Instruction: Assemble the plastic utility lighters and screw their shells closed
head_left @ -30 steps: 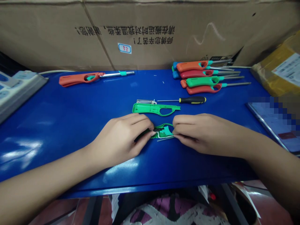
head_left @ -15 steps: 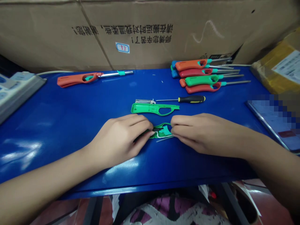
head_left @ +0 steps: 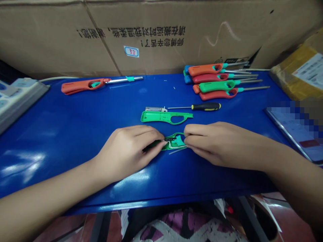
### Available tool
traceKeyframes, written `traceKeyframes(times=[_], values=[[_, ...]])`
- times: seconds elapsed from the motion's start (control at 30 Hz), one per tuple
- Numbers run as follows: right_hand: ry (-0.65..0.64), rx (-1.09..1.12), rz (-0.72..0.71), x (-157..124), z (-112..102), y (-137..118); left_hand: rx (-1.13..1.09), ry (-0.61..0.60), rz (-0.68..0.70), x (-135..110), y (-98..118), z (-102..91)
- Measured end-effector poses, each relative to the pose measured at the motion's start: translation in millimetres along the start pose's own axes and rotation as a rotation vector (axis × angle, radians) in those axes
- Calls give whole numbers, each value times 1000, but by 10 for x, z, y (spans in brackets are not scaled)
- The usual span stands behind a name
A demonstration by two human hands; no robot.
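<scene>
Between my hands lies a green lighter half-shell (head_left: 165, 146) with a teal trigger (head_left: 179, 140), a black igniter piece (head_left: 170, 139) and thin white wires in it. My left hand (head_left: 136, 144) is closed at its left end, thumb and fingers pinching by the black piece. At the other end my right hand (head_left: 209, 141) is closed on the shell's narrow front, which its fingers hide. A thin clear tube (head_left: 176, 151) sticks out below the right fingers. Just beyond my hands is the other green half-shell (head_left: 156, 116), with a clear fuel tank (head_left: 153, 109) behind it.
A black-and-yellow screwdriver (head_left: 206, 107) lies beyond the shells. Several long-nosed lighters (head_left: 217, 86) are piled at back right, and an orange-red lighter (head_left: 83, 85) lies at back left. A phone (head_left: 295, 134), power strip (head_left: 22, 95) and cardboard box (head_left: 151, 20) border the blue table (head_left: 75, 121).
My left hand has shifted very slightly at the shell's left end, and a little more of the black igniter piece shows. My right hand stays in place.
</scene>
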State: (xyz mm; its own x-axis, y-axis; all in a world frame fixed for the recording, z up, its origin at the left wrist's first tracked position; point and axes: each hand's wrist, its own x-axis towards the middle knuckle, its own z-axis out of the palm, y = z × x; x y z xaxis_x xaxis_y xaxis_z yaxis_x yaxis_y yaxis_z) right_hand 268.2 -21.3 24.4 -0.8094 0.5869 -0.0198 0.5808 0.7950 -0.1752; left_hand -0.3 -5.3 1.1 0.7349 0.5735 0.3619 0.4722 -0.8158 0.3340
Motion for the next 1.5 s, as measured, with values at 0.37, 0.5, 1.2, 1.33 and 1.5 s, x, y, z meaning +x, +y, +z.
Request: traceKeyframes(times=[0.37, 0.5, 1.2, 1.33, 1.5], values=[[7, -8, 7, -5, 9, -12, 11, 21, 13, -6, 19, -9], [2, -4, 28, -6, 25, -3, 13, 21, 20, 1, 16, -10], [6, -27, 2, -1, 44, -3, 122, 22, 148, -6, -20, 1], [15, -27, 6, 0, 53, 4, 220, -27, 186, 5, 18, -42], [30, -15, 15, 7, 65, 16, 270, -74, 209, 8, 32, -76]])
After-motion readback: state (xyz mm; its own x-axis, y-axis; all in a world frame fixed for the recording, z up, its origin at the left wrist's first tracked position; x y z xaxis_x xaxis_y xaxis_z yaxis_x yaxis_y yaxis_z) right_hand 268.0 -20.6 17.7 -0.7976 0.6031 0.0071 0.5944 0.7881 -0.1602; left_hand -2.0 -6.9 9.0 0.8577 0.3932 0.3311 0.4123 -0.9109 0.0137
